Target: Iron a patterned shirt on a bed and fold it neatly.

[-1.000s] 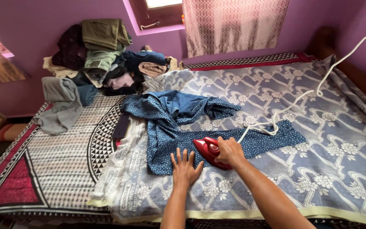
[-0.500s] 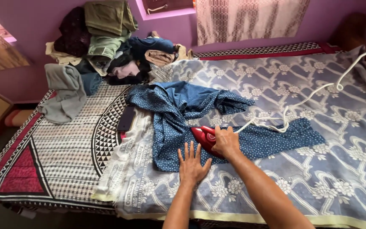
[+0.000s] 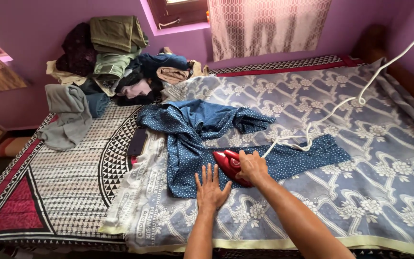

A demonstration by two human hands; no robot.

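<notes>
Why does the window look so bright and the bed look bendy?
Head view: daylight from the window washes its glass out to white; the wide lens curves the bed's front edge; the red iron under the right hand and the flat left hand look sharp, with only soft shadows.

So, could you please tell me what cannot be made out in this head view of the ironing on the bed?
- Red iron: the handle and rear are covered by the right hand.
- White cord: it runs off the right edge, so its far end is unseen.
- Blue dotted garment: the cloth under the left hand is hidden.
- Dark flat object beside the garment: too small to identify.
- Clothes pile: overlapping pieces hide each other.
</notes>
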